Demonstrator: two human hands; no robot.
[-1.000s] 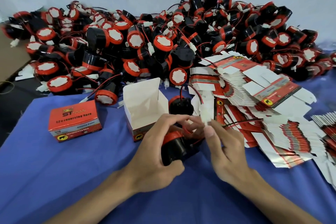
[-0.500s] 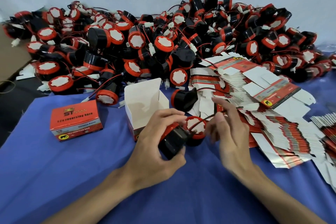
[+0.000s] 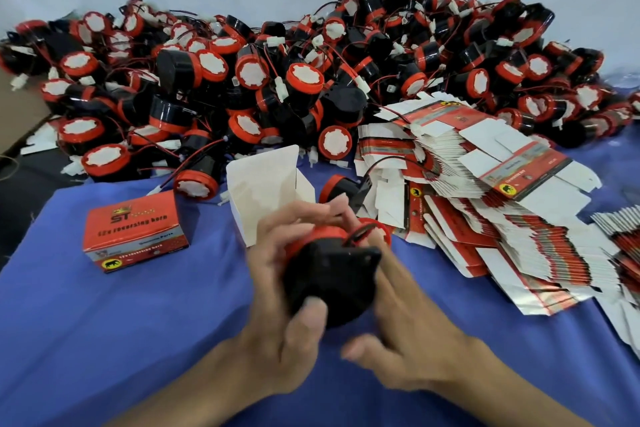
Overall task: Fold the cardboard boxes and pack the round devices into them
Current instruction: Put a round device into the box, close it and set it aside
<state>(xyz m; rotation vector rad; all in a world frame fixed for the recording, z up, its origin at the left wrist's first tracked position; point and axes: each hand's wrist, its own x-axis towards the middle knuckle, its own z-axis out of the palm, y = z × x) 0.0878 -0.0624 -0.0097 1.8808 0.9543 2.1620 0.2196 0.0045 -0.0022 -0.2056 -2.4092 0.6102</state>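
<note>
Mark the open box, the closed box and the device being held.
open box (image 3: 266, 184), head view, inside of its raised white flap
closed box (image 3: 131, 224), head view, its red top face
held device (image 3: 332, 279), head view, black rear of its body

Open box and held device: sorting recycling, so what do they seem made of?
Open box: thin cardboard, matte white inside, creased flaps. Held device: probably moulded plastic, black body, red rim, faint sheen; blurred, so unsure.

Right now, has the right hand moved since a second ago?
Yes. The right hand drew back from the flat box stack toward the person, beside the round device.
</note>
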